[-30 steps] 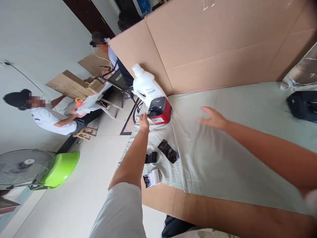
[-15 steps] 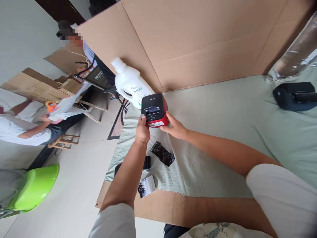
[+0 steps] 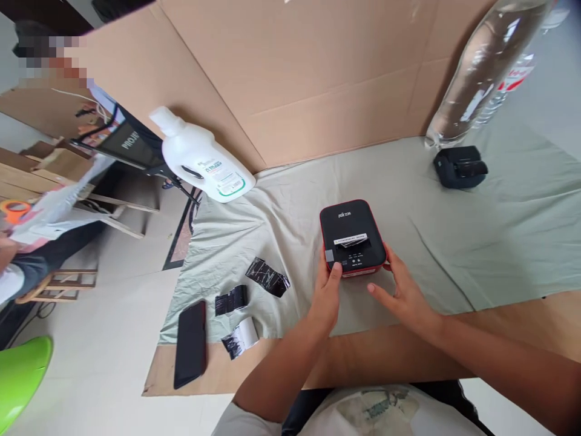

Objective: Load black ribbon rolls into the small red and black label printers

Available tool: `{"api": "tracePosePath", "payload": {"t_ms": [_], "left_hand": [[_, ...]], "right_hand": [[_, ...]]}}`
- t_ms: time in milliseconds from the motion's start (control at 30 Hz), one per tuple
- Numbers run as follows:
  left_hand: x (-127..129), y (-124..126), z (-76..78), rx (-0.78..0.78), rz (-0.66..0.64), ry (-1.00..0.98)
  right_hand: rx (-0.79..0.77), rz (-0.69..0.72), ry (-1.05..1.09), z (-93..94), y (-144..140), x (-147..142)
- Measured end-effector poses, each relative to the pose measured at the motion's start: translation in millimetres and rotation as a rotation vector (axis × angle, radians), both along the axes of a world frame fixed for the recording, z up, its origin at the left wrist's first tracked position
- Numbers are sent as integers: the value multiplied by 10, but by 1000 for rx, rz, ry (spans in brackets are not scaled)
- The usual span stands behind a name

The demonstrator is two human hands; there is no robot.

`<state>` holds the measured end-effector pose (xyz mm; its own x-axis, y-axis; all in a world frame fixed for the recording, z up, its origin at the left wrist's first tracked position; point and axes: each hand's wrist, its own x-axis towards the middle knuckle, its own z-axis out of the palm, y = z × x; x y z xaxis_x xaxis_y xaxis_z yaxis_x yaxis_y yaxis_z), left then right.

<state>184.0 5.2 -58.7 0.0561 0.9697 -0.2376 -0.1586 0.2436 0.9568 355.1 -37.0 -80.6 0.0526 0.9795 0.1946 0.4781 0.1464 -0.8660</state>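
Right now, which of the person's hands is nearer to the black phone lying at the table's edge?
Left. The left hand grips the near left corner of the red and black printer, on the side toward the phone. The right hand is at the printer's far side, farther away.

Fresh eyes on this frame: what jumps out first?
The red-and-black label printer at the centre of the grey-green cloth, gripped by the left hand and right hand. Next, the white jug at the cloth's far left corner and the black phone on the near cardboard edge.
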Motion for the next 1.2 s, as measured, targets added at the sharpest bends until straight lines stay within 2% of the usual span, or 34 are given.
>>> {"api": "tracePosePath", "payload": {"t_ms": [100,167,267,367,433,533,700,800,900,1033,1200], "left_hand": [[-1,-20,2,9,-19,23],[-42,24,26,20,-34,32],[-126,164,65,-12,18,12],[-193,342,85,-44,46,-31],[-214,446,83,-41,4,-39],[-225,557,75,-27,-60,-33],[-250,677,68,135,-200,57],[-256,702,44,249,-278,130],[-242,684,20,310,-277,196],[-205,657,30,272,-226,220],[-185,680,24,161,-228,46]], "right_hand": [[-35,26,11,-43,-56,62],[-4,12,-11,9,5,110],[183,-12,-100,172,210,171],[436,45,-222,286,437,168],[556,65,-295,260,529,127],[662,39,-373,95,553,55],[688,-28,-416,-118,508,20],[704,-64,-477,-120,510,24],[768,-95,-522,-100,514,15],[781,-84,-470,-89,510,-5],[797,-29,-422,-74,528,6]]}}
